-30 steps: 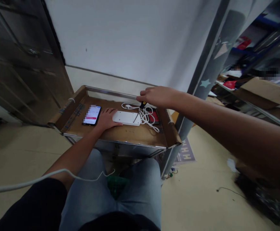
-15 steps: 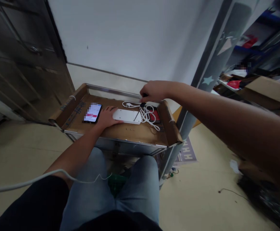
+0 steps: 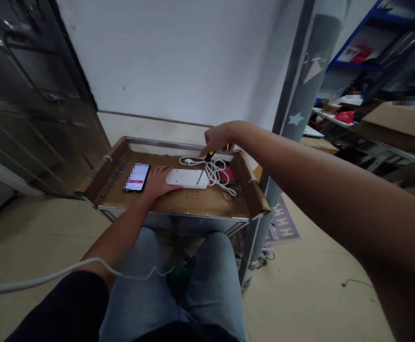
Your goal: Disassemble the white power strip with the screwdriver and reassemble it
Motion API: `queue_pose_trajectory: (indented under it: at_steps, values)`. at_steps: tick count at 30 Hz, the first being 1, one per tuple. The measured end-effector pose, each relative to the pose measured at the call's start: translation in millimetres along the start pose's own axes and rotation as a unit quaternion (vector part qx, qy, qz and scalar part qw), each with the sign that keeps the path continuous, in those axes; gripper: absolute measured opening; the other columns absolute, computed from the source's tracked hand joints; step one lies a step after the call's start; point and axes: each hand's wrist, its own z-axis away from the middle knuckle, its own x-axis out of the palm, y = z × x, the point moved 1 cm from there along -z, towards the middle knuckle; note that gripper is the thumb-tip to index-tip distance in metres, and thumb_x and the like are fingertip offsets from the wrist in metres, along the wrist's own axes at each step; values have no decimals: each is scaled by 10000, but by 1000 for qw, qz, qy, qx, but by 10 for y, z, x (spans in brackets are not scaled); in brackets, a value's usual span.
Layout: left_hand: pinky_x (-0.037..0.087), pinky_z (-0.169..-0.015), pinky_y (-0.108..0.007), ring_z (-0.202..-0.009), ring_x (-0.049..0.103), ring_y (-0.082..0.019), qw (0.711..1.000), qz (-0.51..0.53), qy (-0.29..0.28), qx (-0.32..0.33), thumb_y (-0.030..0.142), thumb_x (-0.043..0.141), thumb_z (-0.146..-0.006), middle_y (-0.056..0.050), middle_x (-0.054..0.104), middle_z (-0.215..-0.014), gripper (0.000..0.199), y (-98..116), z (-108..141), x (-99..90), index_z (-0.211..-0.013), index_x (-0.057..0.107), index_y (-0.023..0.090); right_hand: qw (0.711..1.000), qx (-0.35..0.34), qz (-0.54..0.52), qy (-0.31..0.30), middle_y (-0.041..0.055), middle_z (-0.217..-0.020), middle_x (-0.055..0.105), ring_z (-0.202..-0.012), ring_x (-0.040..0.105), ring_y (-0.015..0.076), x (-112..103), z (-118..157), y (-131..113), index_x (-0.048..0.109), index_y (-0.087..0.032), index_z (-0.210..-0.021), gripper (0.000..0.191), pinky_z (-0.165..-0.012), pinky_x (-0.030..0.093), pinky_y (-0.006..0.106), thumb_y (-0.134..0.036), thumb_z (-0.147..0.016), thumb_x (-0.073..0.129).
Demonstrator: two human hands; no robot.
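My left hand (image 3: 160, 183) lies flat on a white plastic case (image 3: 188, 178), which may be a power strip, with a black smartphone (image 3: 136, 177) just left of it. A yellow-and-black screwdriver (image 3: 203, 170) leans with its tip on the case's right end. Just above the handle hangs my right hand (image 3: 218, 140); its fingertips are at the handle, but I cannot tell whether they grip it. Behind the case lies a coiled white cable (image 3: 214, 172) with a plug, partly over a red object (image 3: 227, 175). Several tiny screws (image 3: 192, 196) lie in front of the case.
The items sit in a cardboard-lined tray (image 3: 178, 202) on a metal cart, with a white wall behind. A steel cabinet (image 3: 32, 95) stands left and a grey pillar (image 3: 300, 95) right. A white cable (image 3: 68, 273) crosses my lap.
My right hand has shifted slightly lower and left over the screwdriver handle. The left hand stays on the case. The whole view has shifted slightly as my head moved.
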Motion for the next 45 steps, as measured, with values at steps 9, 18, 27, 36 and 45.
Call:
queue_pose_trajectory:
  at_steps: [9,18,27,36,45]
  values:
    - [411,-1183,-489,-1402,518,-363,1000,-20,-6,7,832,678,-807,-134,614,-1495,930,25,-18,-61,-1487,588,204,992,-8,-61,-107,77,-939,768,-934,739,194,-81,65,8,734,-43,-1183,338,-838,595,348,-286,-948,727]
    - [388,-1227,-501,-1448,495,-372,998,-63,-26,8,840,599,-855,-152,574,-1542,933,21,-14,-69,-1537,548,206,996,59,-65,-25,159,-931,794,-1020,765,301,-3,184,-37,786,-50,-1067,381,-960,594,440,-361,-1011,573]
    - [270,-1257,-664,-1588,260,-500,989,-109,-16,-100,847,475,-901,-325,288,-1692,1058,272,225,-105,-1600,417,55,988,92,-87,87,270,-1319,700,-1274,672,388,104,190,-130,721,-97,-1308,496,-1012,580,456,-384,-904,745]
    - [326,-1245,-586,-1535,330,-481,992,-69,-27,-107,882,458,-887,-294,334,-1670,1100,199,276,-22,-1618,373,64,992,46,-108,35,191,-1026,768,-1047,730,314,114,169,-61,790,-82,-1080,356,-905,590,393,-330,-829,836]
    - [296,-1263,-585,-1538,315,-487,993,-42,-22,-105,891,456,-877,-308,334,-1659,1127,220,275,-39,-1616,372,44,988,21,-146,-48,70,-926,774,-875,728,180,146,158,85,768,-113,-1148,316,-802,571,317,-263,-871,797]
